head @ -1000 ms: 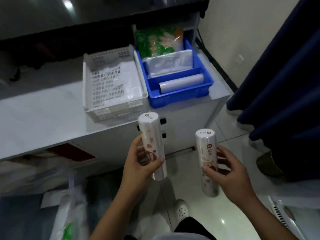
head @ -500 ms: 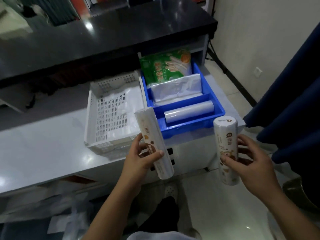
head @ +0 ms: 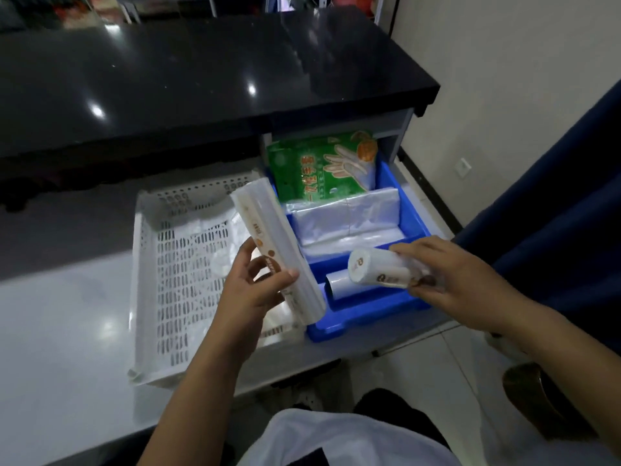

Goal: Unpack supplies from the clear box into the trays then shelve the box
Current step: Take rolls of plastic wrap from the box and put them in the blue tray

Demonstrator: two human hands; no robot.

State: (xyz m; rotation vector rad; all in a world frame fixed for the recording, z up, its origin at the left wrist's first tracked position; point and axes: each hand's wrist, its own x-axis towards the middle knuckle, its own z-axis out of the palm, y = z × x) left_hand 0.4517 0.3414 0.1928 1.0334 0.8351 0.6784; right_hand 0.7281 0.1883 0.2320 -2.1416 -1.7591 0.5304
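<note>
We hold two rolls at frame centre: left hand (head: 255,290) wrapped round one roll (head: 279,250) beside the white tray (head: 141,264), right hand (head: 460,280) pinching another (head: 379,270) over the blue tray (head: 413,213); they look light, stiff, slick-wrapped, so grip mid-body

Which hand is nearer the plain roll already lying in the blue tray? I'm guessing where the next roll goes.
Right. The right hand hovers just above the plain roll; the left hand is off to its left, over the trays' shared edge.
</note>
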